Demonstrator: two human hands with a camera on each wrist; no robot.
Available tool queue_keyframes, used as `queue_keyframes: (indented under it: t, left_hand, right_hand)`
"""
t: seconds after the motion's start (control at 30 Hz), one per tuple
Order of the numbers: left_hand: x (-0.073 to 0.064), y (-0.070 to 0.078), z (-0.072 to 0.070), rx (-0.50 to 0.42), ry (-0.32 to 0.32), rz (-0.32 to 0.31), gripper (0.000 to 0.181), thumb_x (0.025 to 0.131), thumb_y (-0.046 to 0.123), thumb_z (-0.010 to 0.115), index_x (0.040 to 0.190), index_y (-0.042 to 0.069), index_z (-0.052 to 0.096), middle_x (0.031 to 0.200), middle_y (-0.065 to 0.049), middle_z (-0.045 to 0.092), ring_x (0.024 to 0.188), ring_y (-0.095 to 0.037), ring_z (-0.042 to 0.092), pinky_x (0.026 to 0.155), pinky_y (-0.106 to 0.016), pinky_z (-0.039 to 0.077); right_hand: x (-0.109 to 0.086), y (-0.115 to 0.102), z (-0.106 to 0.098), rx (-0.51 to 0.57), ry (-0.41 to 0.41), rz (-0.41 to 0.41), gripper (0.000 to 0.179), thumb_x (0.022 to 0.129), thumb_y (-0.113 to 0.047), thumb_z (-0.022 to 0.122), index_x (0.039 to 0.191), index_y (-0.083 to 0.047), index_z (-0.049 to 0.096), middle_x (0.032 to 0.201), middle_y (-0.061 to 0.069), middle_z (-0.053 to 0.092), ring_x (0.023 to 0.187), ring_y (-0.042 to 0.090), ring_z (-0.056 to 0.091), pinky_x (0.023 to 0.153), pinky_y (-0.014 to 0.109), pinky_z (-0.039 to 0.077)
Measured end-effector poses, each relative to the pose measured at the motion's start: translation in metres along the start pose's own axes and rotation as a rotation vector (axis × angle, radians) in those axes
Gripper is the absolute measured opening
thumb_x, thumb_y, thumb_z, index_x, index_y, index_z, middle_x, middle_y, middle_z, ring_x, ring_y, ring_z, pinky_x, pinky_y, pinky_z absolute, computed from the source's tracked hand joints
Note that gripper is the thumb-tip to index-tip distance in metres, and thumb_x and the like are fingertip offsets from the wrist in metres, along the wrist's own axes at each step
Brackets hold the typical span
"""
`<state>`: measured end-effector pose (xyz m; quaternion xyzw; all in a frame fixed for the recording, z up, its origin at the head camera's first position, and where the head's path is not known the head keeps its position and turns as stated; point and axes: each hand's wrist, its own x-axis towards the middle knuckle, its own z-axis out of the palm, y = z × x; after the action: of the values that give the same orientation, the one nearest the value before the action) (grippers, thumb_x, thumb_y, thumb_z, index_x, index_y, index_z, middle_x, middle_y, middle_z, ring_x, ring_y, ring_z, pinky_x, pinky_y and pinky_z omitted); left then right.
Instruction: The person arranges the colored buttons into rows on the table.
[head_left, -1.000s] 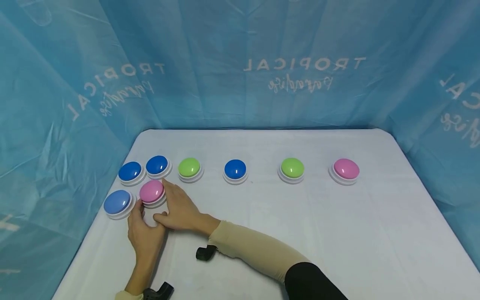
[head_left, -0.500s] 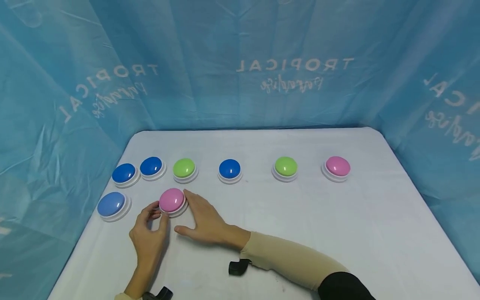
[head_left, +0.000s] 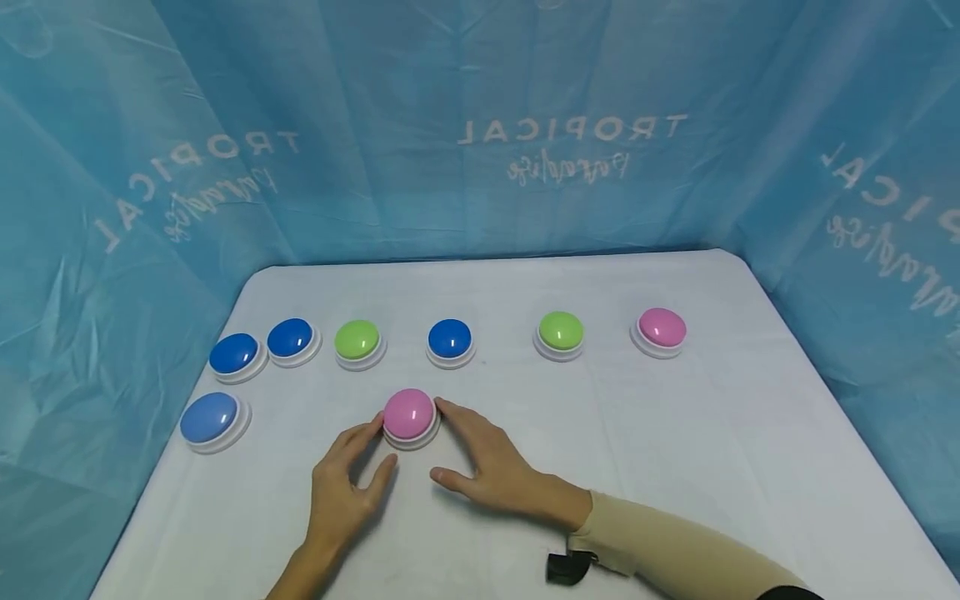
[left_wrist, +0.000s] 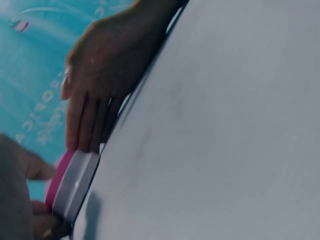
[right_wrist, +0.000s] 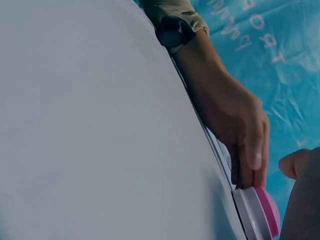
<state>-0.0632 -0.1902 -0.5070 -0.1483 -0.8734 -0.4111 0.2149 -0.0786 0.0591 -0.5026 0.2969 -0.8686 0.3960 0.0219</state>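
A pink push button [head_left: 408,415] with a domed top and white round base sits on the white table between both hands. My left hand [head_left: 341,496] touches its left side with extended fingertips, thumb spread apart below. From the other side, the fingertips of my right hand [head_left: 502,471] meet the base, its thumb pointing left away from the button. The left wrist view shows the straight fingers of the right hand [left_wrist: 102,65] against the white base of the pink button [left_wrist: 75,182]. In the right wrist view, the left hand [right_wrist: 230,110] reaches down to the same base.
Behind runs a row of buttons: two blue ones [head_left: 233,354] [head_left: 290,338], a green [head_left: 357,340], a blue [head_left: 450,339], a green [head_left: 561,332] and a pink [head_left: 662,327]. A lighter blue button [head_left: 210,418] stands at the left edge. Blue curtains [head_left: 480,200] surround the table.
The pink button has slid right and toward the person, away from the blue buttons at left. Both hands have travelled with it, fingertips at its sides. The head view has shifted slightly.
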Motion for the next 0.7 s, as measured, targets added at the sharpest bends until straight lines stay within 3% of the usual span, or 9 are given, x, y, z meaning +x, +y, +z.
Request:
queue_keyframes:
  t: [0.13, 0.27, 0.4, 0.53, 0.7]
  left_hand:
    - [0.0, 0.007, 0.013, -0.023, -0.154, 0.135, 0.072, 0.079, 0.014, 0.084, 0.147, 0.01, 0.062, 0.136, -0.009, 0.07, 0.124, -0.031, 0.067, 0.116, -0.01, 0.034]
    - [0.0, 0.016, 0.028, 0.006, -0.318, 0.257, 0.085, 0.08, 0.025, 0.083, 0.157, 0.008, 0.051, 0.155, -0.008, 0.058, 0.141, -0.03, 0.057, 0.12, -0.032, 0.041]
    - [0.004, 0.03, 0.045, 0.035, -0.452, 0.373, 0.095, 0.081, 0.032, 0.081, 0.162, 0.004, 0.04, 0.165, -0.012, 0.045, 0.151, -0.033, 0.046, 0.121, -0.048, 0.04]
    - [0.014, 0.045, 0.066, 0.057, -0.548, 0.472, 0.097, 0.085, 0.038, 0.078, 0.163, 0.001, 0.034, 0.17, -0.013, 0.038, 0.156, -0.031, 0.039, 0.125, -0.047, 0.036]
    - [0.028, 0.064, 0.096, 0.057, -0.666, 0.555, 0.097, 0.092, 0.045, 0.072, 0.165, 0.001, 0.028, 0.173, -0.012, 0.03, 0.16, -0.026, 0.03, 0.131, -0.042, 0.027]
  right_hand:
    - [-0.024, 0.013, -0.016, -0.038, 0.13, 0.002, 0.079, 0.093, -0.033, 0.076, 0.16, -0.007, 0.043, 0.16, 0.006, 0.053, 0.149, 0.023, 0.05, 0.121, 0.048, 0.043]
    - [-0.042, 0.024, -0.031, -0.077, 0.258, 0.018, 0.072, 0.088, -0.025, 0.081, 0.152, -0.007, 0.054, 0.15, 0.007, 0.061, 0.141, 0.024, 0.057, 0.117, 0.047, 0.047]
    - [-0.057, 0.038, -0.047, -0.106, 0.301, 0.053, 0.076, 0.083, -0.028, 0.088, 0.15, -0.008, 0.056, 0.146, 0.006, 0.062, 0.137, 0.022, 0.058, 0.119, 0.036, 0.044]
    - [-0.073, 0.055, -0.069, -0.124, 0.332, 0.079, 0.084, 0.075, -0.031, 0.096, 0.147, -0.009, 0.058, 0.14, 0.004, 0.062, 0.129, 0.02, 0.062, 0.118, 0.021, 0.04]
    - [-0.092, 0.071, -0.093, -0.159, 0.394, 0.131, 0.086, 0.069, -0.031, 0.101, 0.143, -0.011, 0.062, 0.133, 0.004, 0.063, 0.122, 0.019, 0.065, 0.112, 0.012, 0.039]
